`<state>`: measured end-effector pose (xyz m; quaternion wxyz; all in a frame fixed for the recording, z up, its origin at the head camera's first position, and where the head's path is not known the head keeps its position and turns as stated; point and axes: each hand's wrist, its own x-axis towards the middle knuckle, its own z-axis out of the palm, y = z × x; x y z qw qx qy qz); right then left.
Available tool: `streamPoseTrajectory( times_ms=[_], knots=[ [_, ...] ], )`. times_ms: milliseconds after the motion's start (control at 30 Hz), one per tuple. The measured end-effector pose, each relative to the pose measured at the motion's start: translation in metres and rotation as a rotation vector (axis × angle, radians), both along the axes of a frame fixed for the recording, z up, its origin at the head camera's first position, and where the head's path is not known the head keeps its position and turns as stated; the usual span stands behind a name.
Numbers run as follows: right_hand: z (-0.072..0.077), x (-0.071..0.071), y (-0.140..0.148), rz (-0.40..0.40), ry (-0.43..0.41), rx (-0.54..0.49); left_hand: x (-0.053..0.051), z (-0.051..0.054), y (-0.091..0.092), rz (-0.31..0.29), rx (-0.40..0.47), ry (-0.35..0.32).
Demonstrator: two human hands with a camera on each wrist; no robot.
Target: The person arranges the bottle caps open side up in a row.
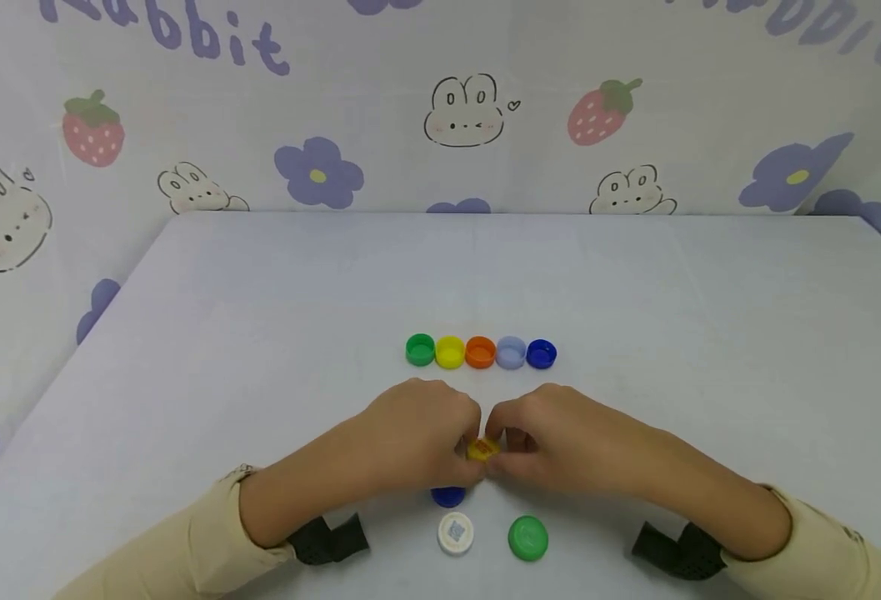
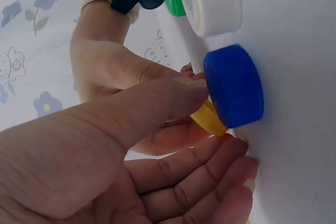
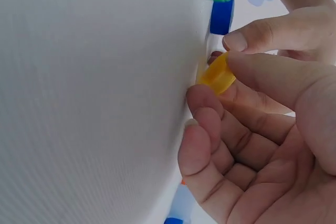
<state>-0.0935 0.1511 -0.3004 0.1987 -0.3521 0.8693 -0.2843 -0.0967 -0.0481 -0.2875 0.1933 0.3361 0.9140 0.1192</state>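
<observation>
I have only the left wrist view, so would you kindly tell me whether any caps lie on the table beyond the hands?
Observer: Yes, the head view shows a row of five caps lying beyond the left hand and right hand.
Operator: Thank you; in what colour order, left to right?
Observer: A green one, a yellow one, an orange one, a pale blue one and a dark blue one.
Operator: And is there anything on top of the held yellow cap?
Observer: The head view shows a reddish mark there, too small to read.
</observation>
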Motion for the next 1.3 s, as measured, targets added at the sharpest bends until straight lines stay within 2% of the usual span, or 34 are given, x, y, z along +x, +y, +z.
streamPoseTrajectory(
  times_ms=[100,267,533,700,867,1000,1200,1300],
  knots=[
    [0.000,-0.003,0.002,-0.001,0.003,-0.014,-0.002,0.003,-0.001,0.010,0.029,-0.023],
    [-0.001,-0.006,0.005,-0.022,0.035,-0.029,-0.003,0.003,0.000,0.016,0.044,0.005],
    [-0.006,-0.010,0.006,-0.080,0.126,-0.008,-0.005,-0.006,0.004,0.020,0.004,0.136],
    [-0.005,-0.011,0.004,-0.095,0.125,0.025,-0.006,-0.008,0.006,0.022,-0.035,0.164],
    [-0.003,-0.010,0.001,-0.091,0.167,0.079,-0.007,-0.008,0.007,0.030,-0.049,0.162],
    [-0.002,-0.011,-0.003,-0.078,0.206,0.099,-0.009,-0.009,0.006,0.050,-0.040,0.128],
    [0.000,-0.015,-0.014,-0.069,0.228,0.121,-0.014,-0.012,-0.007,0.145,0.022,0.036],
    [0.002,-0.019,-0.022,-0.076,0.236,0.133,-0.016,-0.013,-0.016,0.193,0.059,0.025]
  ],
)
